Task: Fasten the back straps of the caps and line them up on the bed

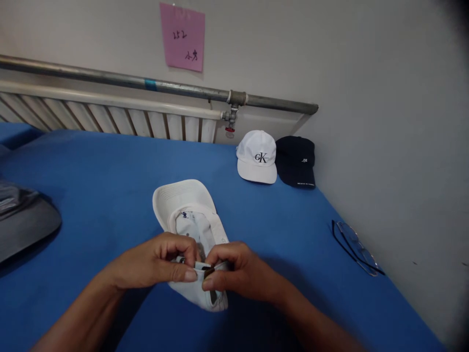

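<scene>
A white cap (185,195) lies upside down on the blue surface, its brim pointing away and its inside showing. At the cap's near edge, my left hand (161,261) pinches the back strap between thumb and fingers. My right hand (238,271) grips the other part of the strap, close beside the left fingertips, where a dark brownish piece shows. The fingers hide part of the strap and its fastening.
A white cap with letters (256,156) and a black cap (296,161) sit at the back right. Glasses (357,247) rest near the right edge. A grey cap (27,220) is at far left. Behind the blue surface (110,166) stands a radiator (139,122).
</scene>
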{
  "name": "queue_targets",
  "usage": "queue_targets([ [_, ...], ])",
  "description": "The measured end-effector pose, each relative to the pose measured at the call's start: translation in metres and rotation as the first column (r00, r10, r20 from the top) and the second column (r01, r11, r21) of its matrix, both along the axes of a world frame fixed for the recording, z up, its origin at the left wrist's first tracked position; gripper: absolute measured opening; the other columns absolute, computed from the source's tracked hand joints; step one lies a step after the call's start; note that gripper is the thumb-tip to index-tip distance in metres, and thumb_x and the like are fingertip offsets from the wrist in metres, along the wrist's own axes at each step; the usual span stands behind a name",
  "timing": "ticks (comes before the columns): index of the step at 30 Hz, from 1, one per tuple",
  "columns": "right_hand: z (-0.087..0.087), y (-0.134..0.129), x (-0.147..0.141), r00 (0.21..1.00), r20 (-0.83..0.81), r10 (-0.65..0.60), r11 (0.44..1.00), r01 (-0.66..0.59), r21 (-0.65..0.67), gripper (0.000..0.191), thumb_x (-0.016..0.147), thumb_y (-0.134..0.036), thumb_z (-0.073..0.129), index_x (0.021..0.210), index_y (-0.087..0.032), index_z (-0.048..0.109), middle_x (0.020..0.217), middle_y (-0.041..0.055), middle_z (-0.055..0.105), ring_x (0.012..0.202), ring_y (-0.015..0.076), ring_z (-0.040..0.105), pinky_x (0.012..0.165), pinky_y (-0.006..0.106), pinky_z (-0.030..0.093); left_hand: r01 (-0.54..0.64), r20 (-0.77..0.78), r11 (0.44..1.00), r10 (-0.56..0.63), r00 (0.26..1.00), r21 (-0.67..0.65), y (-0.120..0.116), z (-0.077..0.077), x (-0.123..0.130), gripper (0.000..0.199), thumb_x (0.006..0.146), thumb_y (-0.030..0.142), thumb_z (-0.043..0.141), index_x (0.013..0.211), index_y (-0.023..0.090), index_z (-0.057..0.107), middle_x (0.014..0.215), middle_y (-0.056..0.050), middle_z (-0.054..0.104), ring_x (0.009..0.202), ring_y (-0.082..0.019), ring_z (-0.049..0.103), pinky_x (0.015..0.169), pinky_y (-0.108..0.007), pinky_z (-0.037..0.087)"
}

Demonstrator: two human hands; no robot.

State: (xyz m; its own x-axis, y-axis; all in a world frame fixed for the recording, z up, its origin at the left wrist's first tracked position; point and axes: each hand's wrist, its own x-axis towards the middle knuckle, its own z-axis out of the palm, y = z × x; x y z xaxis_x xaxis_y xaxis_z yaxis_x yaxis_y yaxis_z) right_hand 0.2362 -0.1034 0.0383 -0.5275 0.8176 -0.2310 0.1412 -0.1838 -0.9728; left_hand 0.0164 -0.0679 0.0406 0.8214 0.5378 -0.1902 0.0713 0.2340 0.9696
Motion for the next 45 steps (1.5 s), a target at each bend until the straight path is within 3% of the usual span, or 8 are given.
queue_targets([
  [14, 0.003, -0.007, -0.004, 0.997, -0.027, -0.070, 0.990, 0.073, 0.118, 0.022, 0.071, -0.032, 0.076, 0.066, -0.018, 0.060, 0.053, -0.0076, 0.049, 0.050, 0.0067, 0.040, 0.048, 0.019, 0.030, -0.074, 0.034, 0.997, 0.075, 0.997, -0.014, -0.003, 0.004, 0.002, 0.024, 0.080, 0.033, 0.071, 0.072, 0.015, 0.058, 0.065, 0.004, 0.050, 0.058, -0.008, 0.038, 0.053, -0.021, 0.028],
  [20, 0.003, -0.008, -0.006, 0.992, -0.031, -0.119, 0.982, 0.122, 0.140, 0.022, 0.070, -0.031, 0.075, 0.066, -0.018, 0.058, 0.053, -0.0072, 0.049, 0.050, 0.0069, 0.039, 0.048, 0.019, 0.031, -0.059, 0.066, 0.998, 0.059, 0.996, 0.006, -0.004, 0.003, 0.000, 0.023, 0.082, 0.032, 0.070, 0.072, 0.015, 0.058, 0.074, 0.000, 0.055, 0.068, -0.012, 0.047, 0.060, -0.025, 0.034],
  [36, 0.000, -0.006, -0.013, 0.976, -0.019, -0.217, 0.935, 0.213, 0.282, 0.022, 0.073, -0.033, 0.063, 0.063, -0.019, 0.050, 0.054, -0.0066, 0.043, 0.052, 0.0084, 0.035, 0.050, 0.022, 0.029, -0.176, 0.025, 0.984, 0.176, 0.984, 0.032, -0.008, 0.002, 0.004, 0.032, 0.084, 0.041, 0.066, 0.070, 0.016, 0.050, 0.060, 0.006, 0.038, 0.056, -0.008, 0.029, 0.050, -0.023, 0.021],
  [40, -0.003, -0.002, -0.014, 0.971, -0.020, -0.238, 0.940, 0.236, 0.247, 0.020, 0.073, -0.033, 0.061, 0.063, -0.020, 0.050, 0.056, -0.0058, 0.043, 0.053, 0.0095, 0.036, 0.051, 0.023, 0.029, -0.191, 0.012, 0.980, 0.191, 0.982, 0.054, -0.008, 0.003, 0.006, 0.031, 0.086, 0.040, 0.065, 0.073, 0.017, 0.049, 0.061, 0.007, 0.037, 0.055, -0.007, 0.029, 0.049, -0.022, 0.021],
  [45, -0.004, 0.000, -0.013, 0.969, -0.017, -0.247, 0.962, 0.247, 0.115, 0.020, 0.072, -0.032, 0.060, 0.062, -0.020, 0.049, 0.058, -0.0055, 0.042, 0.055, 0.0095, 0.036, 0.053, 0.023, 0.030, -0.130, 0.036, 0.987, 0.134, 0.990, -0.094, -0.007, 0.001, 0.013, 0.033, 0.079, 0.034, 0.074, 0.088, 0.020, 0.046, 0.073, 0.006, 0.049, 0.058, -0.007, 0.038, 0.053, -0.020, 0.028],
])
